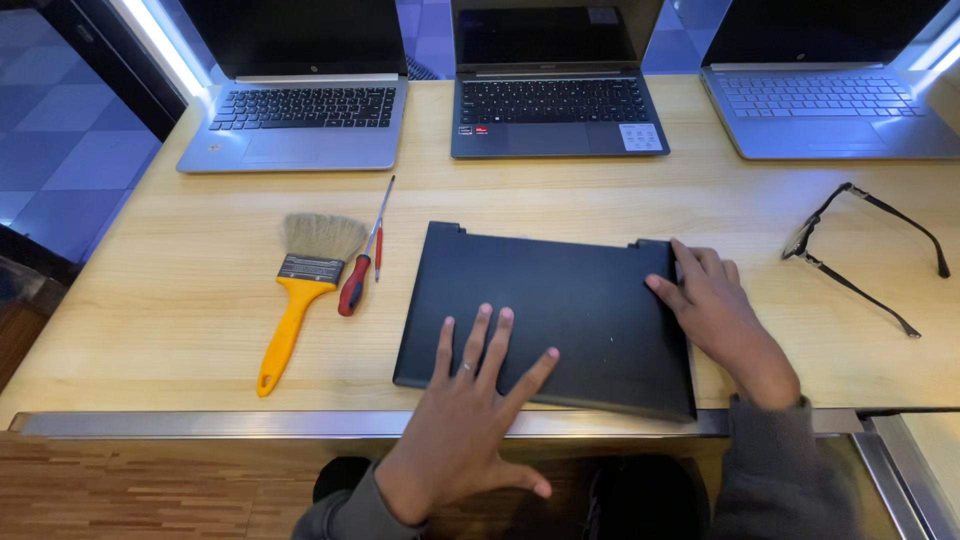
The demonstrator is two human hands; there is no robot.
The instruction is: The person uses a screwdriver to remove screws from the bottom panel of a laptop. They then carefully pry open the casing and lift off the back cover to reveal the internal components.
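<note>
Left hand (470, 400): nearest the camera; fingers spread flat on the near part of the closed black laptop (550, 315); palm pressing, gripping nothing
Right hand (715, 310): rests on the laptop's right far corner; fingers lie loosely open along the edge, not clamped around it
Closed black laptop: lies flat on the wooden table (180, 300), near its front edge, turned slightly; its near right corner reaches the metal strip (200, 423) along the table's front
Brush (300, 290): yellow handle, pale bristles; left of the laptop, apart from it
Screwdriver (360, 265): red-and-black handle; just beside the brush, between brush and laptop
Glasses (860, 255): black frame, arms unfolded; right of the right hand, apart
Far edge: three open laptops in a row; silver (300, 115), dark grey (555, 110), silver (825, 110)
</note>
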